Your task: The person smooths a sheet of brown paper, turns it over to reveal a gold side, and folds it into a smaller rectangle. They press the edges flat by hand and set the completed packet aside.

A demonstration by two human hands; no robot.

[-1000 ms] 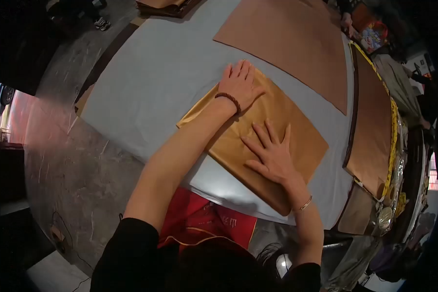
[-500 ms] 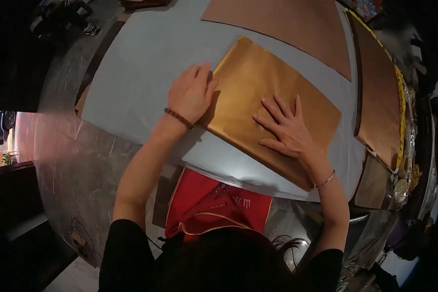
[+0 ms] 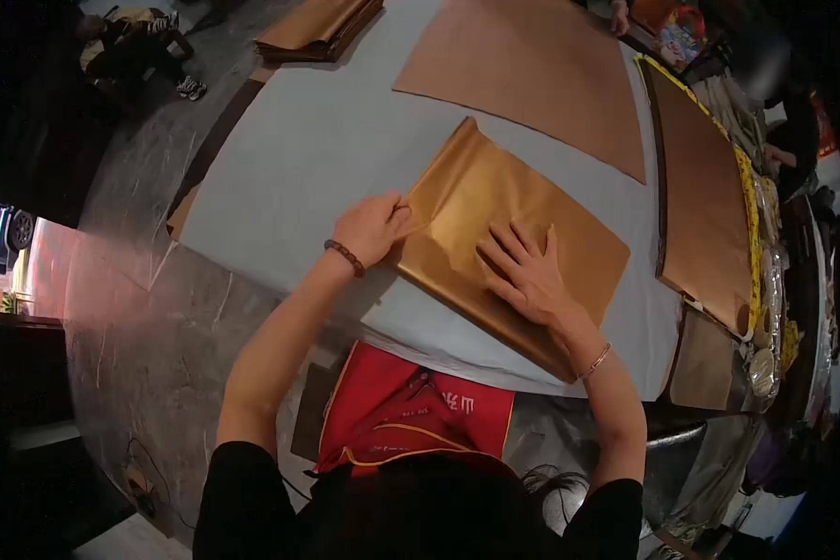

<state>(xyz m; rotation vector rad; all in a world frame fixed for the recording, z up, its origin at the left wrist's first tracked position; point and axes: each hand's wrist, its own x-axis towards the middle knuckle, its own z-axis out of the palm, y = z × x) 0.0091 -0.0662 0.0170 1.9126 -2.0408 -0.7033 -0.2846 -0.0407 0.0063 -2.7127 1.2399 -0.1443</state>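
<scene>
A shiny gold sheet (image 3: 569, 233), apparently folded over along its near edge, lies at an angle on the pale grey covering (image 3: 280, 159) of the table. My left hand (image 3: 371, 229), a beaded bracelet at its wrist, has its fingers closed on the sheet's left edge, where a crease runs toward the far corner. Spread flat on the middle of the sheet is my right hand (image 3: 525, 278), fingers apart, with a thin bangle at the wrist. The left fingertips are partly hidden from view.
Beyond the gold sheet lies a large brown sheet (image 3: 532, 84). A stack of brown sheets (image 3: 322, 33) sits at the far left corner. To the right is a brown panel (image 3: 705, 187) edged in yellow. Another person's hand (image 3: 619, 17) shows at the far edge.
My left hand has closed its fingers on the sheet's left edge, and a crease has appeared there. My right hand stays flat on the sheet. The view has shifted, showing more of the far side.
</scene>
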